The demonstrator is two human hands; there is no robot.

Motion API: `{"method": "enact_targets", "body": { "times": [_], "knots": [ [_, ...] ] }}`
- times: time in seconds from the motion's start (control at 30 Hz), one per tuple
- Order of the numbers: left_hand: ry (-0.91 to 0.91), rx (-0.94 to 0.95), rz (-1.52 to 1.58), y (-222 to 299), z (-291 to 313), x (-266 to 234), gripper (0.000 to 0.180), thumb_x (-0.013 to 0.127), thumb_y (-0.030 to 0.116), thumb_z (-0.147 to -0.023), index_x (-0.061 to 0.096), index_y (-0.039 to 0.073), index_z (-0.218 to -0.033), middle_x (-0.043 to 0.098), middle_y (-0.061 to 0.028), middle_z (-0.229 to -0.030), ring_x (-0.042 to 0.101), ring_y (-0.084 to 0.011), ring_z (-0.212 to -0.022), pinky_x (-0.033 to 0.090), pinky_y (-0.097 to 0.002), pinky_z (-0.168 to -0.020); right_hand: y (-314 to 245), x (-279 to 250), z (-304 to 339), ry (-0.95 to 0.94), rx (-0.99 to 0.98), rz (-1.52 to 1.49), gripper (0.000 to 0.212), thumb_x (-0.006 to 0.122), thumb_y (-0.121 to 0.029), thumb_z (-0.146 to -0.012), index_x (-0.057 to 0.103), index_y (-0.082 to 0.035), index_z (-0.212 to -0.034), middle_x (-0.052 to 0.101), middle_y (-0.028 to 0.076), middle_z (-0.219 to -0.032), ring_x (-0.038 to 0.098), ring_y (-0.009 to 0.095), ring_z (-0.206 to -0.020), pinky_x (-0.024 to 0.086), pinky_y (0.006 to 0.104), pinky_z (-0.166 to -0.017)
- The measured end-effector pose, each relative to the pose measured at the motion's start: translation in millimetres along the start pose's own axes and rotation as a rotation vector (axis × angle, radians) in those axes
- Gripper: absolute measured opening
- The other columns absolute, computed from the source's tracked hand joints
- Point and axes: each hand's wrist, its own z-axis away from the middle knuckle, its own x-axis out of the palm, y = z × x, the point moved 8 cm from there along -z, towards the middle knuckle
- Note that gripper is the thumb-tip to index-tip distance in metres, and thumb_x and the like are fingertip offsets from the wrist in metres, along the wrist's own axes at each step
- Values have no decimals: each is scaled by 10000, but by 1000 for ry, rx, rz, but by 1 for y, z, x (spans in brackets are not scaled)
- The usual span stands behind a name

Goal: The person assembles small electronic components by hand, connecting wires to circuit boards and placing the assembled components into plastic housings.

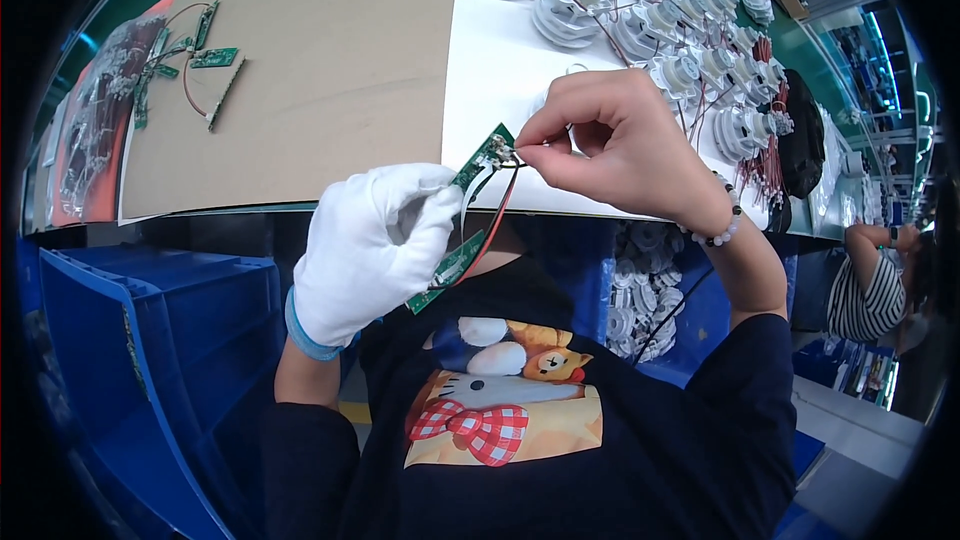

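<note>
In front of my chest, over the table's near edge, my left hand [365,235], in a white glove, is closed on a narrow green circuit board [487,157]. A second green board [458,265] hangs below, beside the gloved fingers. Red, black and white wires [507,202] loop between the two boards. My bare right hand [620,135] pinches at the upper end of the first board, where thin wires meet it. Its thumb and forefinger hide exactly what lies between them.
Several small green boards with wires [213,58] lie on brown cardboard [330,60], beside clear plastic bags [105,105]. White round parts with wires [570,15] crowd the right side. Below stand blue crates [170,320], and more white parts [640,290]. Another person [868,290] sits far right.
</note>
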Motion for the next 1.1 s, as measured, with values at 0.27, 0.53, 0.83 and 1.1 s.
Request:
{"method": "enact_targets", "body": {
  "times": [0.27,0.53,0.83,1.1],
  "knots": [
    [-4,44,-3,3,0,4,94,607,46,-772,626,0,-852,614,-99,-665,605,-160,-551,468,-252,-524,6,-2,5,82,-21,-9,32,652,-36,-711,656,-12,-731,551,-5,-624,379,32,-476,272,187,-426],
    [27,133,-45,7,0,5,106,616,42,-754,619,27,-858,599,-95,-659,598,-198,-555,464,-264,-523,7,-2,2,90,-25,13,93,700,-83,-710,654,-14,-753,558,-9,-633,370,16,-478,268,180,-427],
    [49,374,-213,28,-2,9,133,602,23,-753,610,19,-886,537,-96,-600,520,-250,-484,401,-336,-462,18,-5,-7,-62,-34,-164,196,733,-136,-693,665,-19,-836,620,63,-710,519,113,-550,422,238,-487],
    [23,151,-37,-7,6,6,136,495,58,-877,573,-34,-940,550,-12,-676,489,-67,-555,393,-199,-509,27,3,-12,29,-43,-246,198,726,-145,-656,670,-17,-797,629,72,-676,581,189,-564,461,309,-524]
  ]
}}
